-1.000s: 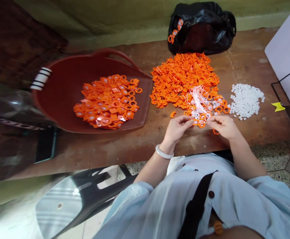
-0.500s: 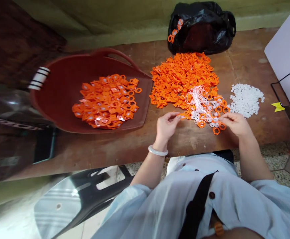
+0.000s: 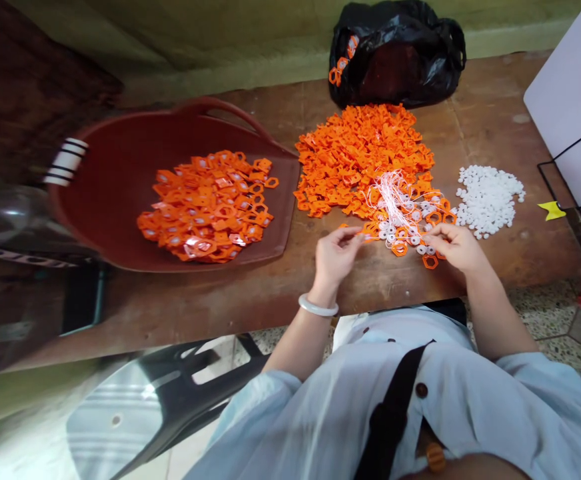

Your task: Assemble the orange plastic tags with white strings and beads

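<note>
My left hand (image 3: 338, 253), with a pale bracelet at the wrist, pinches a small orange piece at the near edge of a cluster. Across the cluster, my right hand (image 3: 456, 245) has its thumb and finger closed; what is between them is too small to make out. Between the hands lie orange hexagon rings (image 3: 399, 249), white round discs (image 3: 415, 240) and a bundle of white-pink strings (image 3: 393, 197). Behind them rises a big pile of orange pieces (image 3: 365, 153). To the right is a heap of small white beads (image 3: 489, 200).
A dark red basket (image 3: 105, 160) holding orange pieces stands on the wooden table (image 3: 210, 297) at the left. At the back is a black plastic bag (image 3: 400, 53). A black wire stand (image 3: 578, 207) is at the right, and a grey chair (image 3: 115, 420) is below.
My right hand has moved a little left, closer to my left hand. The whole view has shifted slightly. My left hand keeps its pinch.
</note>
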`<state>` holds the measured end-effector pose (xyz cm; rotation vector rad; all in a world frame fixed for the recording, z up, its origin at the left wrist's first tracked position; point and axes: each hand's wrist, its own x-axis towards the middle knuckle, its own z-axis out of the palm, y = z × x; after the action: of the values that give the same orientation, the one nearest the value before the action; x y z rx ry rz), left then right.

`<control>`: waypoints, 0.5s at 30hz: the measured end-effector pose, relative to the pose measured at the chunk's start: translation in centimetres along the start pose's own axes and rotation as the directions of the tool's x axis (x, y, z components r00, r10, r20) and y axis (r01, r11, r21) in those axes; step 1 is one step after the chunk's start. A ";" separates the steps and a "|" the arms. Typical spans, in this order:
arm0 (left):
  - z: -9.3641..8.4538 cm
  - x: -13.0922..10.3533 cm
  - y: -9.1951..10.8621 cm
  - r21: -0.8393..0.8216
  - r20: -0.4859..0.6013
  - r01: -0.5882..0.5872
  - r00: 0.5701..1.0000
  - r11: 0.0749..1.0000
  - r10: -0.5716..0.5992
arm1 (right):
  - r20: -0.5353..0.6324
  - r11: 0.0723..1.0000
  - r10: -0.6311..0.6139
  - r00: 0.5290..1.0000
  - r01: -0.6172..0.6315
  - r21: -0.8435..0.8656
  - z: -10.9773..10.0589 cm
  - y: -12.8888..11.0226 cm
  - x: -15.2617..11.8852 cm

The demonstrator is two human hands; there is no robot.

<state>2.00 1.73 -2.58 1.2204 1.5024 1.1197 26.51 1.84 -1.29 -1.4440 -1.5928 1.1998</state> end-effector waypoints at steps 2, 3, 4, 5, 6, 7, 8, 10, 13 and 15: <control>1.9 -0.7 0.5 -0.049 0.150 0.021 0.989 0.999 -0.014 | 0.060 0.999 -0.042 0.997 0.041 0.019 1.6 -0.9 0.3; 2.5 -0.9 0.8 -0.078 0.211 0.033 0.977 0.996 -0.016 | 0.085 0.998 -0.058 0.995 0.056 0.025 2.0 -1.2 0.4; 2.8 -0.9 1.1 -0.103 0.246 0.041 0.969 0.994 -0.014 | 0.093 0.998 -0.062 0.994 0.059 0.031 2.2 -1.3 0.5; 2.6 -0.8 1.3 -0.123 0.244 0.040 0.970 0.992 -0.009 | 0.080 0.998 -0.051 0.995 0.048 0.040 1.9 -1.1 0.6; 2.1 -0.6 1.3 -0.133 0.212 0.031 0.977 0.991 -0.002 | 0.056 0.998 -0.029 0.998 0.026 0.052 1.4 -0.8 0.6; 1.4 -0.3 1.3 -0.131 0.163 0.020 0.987 0.991 0.001 | 0.026 0.998 0.000 1.000 -0.001 0.062 0.7 -0.3 0.5; 0.5 0.1 1.2 -0.120 0.111 0.010 0.994 0.993 0.003 | -0.002 0.997 0.026 1.000 -0.026 0.070 -0.1 0.2 0.4; -0.9 0.6 0.8 -0.090 0.041 0.011 0.999 0.996 -0.007 | -0.046 0.996 0.053 0.998 -0.049 0.079 -1.3 1.1 0.2; -0.7 0.5 0.6 -0.088 0.038 0.029 0.999 0.996 -0.025 | -0.051 0.994 0.044 0.998 -0.039 0.103 -1.0 0.8 0.0; 0.6 0.0 0.8 -0.107 0.098 0.040 0.995 0.993 -0.030 | 0.013 0.993 0.004 1.000 -0.005 0.119 0.2 -0.2 0.2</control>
<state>2.72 1.88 -1.95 1.1531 1.3677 1.0892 26.21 1.98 -1.19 -1.3671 -1.5001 1.2869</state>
